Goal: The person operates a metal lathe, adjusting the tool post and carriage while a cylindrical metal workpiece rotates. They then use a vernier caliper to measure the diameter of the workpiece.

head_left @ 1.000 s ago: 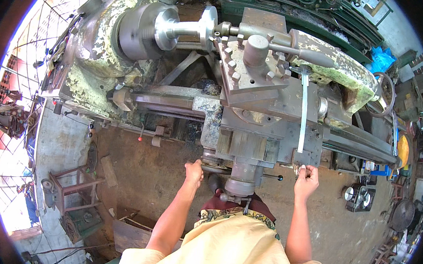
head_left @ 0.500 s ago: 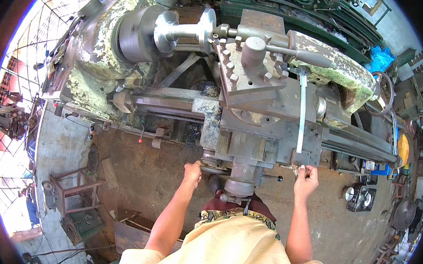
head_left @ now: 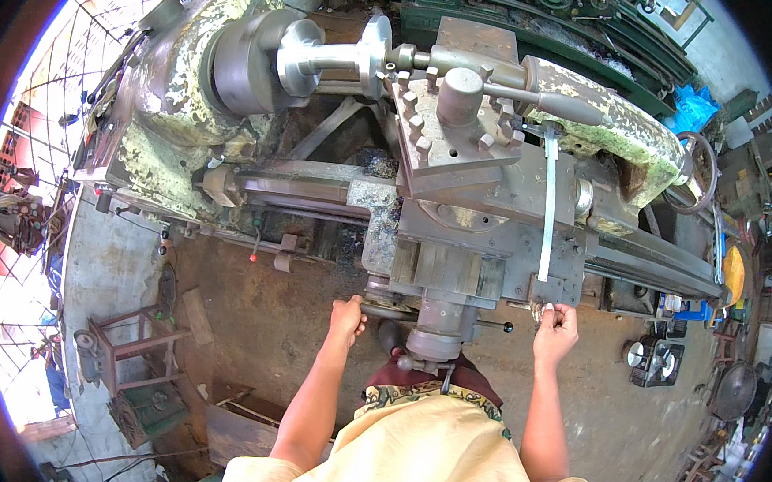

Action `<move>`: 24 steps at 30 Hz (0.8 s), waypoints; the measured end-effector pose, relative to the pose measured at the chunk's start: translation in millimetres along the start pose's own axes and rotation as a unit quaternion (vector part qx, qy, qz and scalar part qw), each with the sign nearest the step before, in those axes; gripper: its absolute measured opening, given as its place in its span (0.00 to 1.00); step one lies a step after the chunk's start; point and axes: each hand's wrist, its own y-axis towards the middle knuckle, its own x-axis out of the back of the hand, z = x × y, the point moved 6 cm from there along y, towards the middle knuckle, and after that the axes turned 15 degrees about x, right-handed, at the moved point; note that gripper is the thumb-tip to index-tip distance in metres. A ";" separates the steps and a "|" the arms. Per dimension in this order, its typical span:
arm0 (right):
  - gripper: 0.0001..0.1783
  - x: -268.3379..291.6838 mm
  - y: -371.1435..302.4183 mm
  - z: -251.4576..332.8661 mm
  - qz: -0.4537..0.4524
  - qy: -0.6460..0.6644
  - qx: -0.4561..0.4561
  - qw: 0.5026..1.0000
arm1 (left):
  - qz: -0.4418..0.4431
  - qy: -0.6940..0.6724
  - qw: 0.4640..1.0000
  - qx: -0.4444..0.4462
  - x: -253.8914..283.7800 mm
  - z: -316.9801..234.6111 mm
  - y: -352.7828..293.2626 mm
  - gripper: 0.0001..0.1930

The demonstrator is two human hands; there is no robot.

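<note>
My left hand (head_left: 347, 318) is closed around the rim of the handwheel (head_left: 389, 313) on the front of a metal lathe. My right hand (head_left: 556, 329) pinches a small lever at the right front of the carriage (head_left: 526, 267); the fingers largely hide it. Between the chuck (head_left: 246, 66) and the tailstock (head_left: 607, 100) sits a shiny spool-shaped metal workpiece (head_left: 335, 58), wide at both ends. Close to its right flange is the square tool post (head_left: 450, 134), with several bolts and a long handle on top.
A pale strip (head_left: 549, 207) lies across the carriage. A red-tipped lever (head_left: 255, 244) and a black-knobbed lever (head_left: 496, 325) stick out in front. Behind stands a green machine (head_left: 540, 38). A wooden stool frame (head_left: 141, 345) stands on the floor at left.
The whole view has shifted very slightly left. Both hands keep their grips, with no clear movement of the carriage or tool post.
</note>
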 end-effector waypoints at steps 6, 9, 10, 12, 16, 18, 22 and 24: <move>0.07 -1.4 -0.4 -6.4 0.013 -0.012 -0.012 1.000 | 0.007 -0.050 0.999 0.000 -0.2 4.2 10.0 0.17; 0.07 -1.1 0.7 -4.4 0.010 -0.012 0.003 1.000 | 0.018 -0.052 0.998 0.006 -1.5 3.8 9.4 0.18; 0.07 -0.9 1.0 -3.2 0.010 -0.002 0.009 1.000 | 0.013 -0.046 0.999 0.002 -1.0 4.0 7.5 0.19; 0.07 0.2 0.4 -2.4 0.009 0.002 -0.001 1.000 | -0.013 -0.017 1.000 -0.012 3.4 3.9 3.6 0.21; 0.07 1.7 -0.1 -1.0 0.013 0.011 -0.014 1.000 | -0.136 0.142 0.975 -0.105 24.2 0.7 4.0 0.29; 0.06 1.5 0.0 -0.9 0.015 0.003 -0.018 1.000 | -0.216 0.229 0.931 -0.184 35.4 -2.4 8.9 0.34; 0.06 1.8 -0.2 1.5 0.006 0.006 -0.003 1.000 | -0.259 0.213 0.911 -0.241 46.1 2.6 29.2 0.40; 0.06 2.2 -0.4 0.6 0.006 0.000 -0.012 1.000 | -0.126 0.121 0.975 -0.140 42.8 18.3 43.1 0.40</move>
